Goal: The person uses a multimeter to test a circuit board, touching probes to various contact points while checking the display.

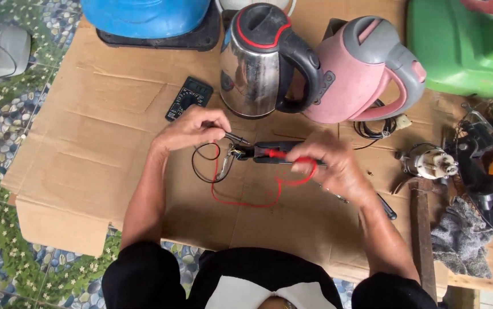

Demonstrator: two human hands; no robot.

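Landmark: the steel kettle (258, 63) with a black lid and handle, which stands upright on the cardboard sheet (103, 114); every place below is told from it.
Left hand (192, 130): just in front of the steel kettle, toward the person, fingers closed round the black probe (236, 138), whose tip points at the small black part.
Right hand (329, 166): in front of the steel kettle and off to its right, fingers curled shut on the red probe (275, 154), which lies across the small black part.
Small black part (263, 151): flat on the cardboard directly in front of the steel kettle, between the two hands, with both probes at it; whether the tips touch metal is too small to tell.
Leads: a red lead (246, 203) loops on the cardboard nearer the person than the part; a black lead (200, 166) curls just under the left hand.
Multimeter (189, 97): black, lying flat to the left of the steel kettle, near its base.
Pink kettle (361, 68): touching or just beside the steel kettle on its right, tilted, with a grey lid.
Blue container (143, 17): behind the steel kettle, to its left.
Green housing (464, 46): far right of the steel kettle, beyond the pink one.
Small motor (429, 163): well to the right of the steel kettle, beside a grey rag (455, 234).
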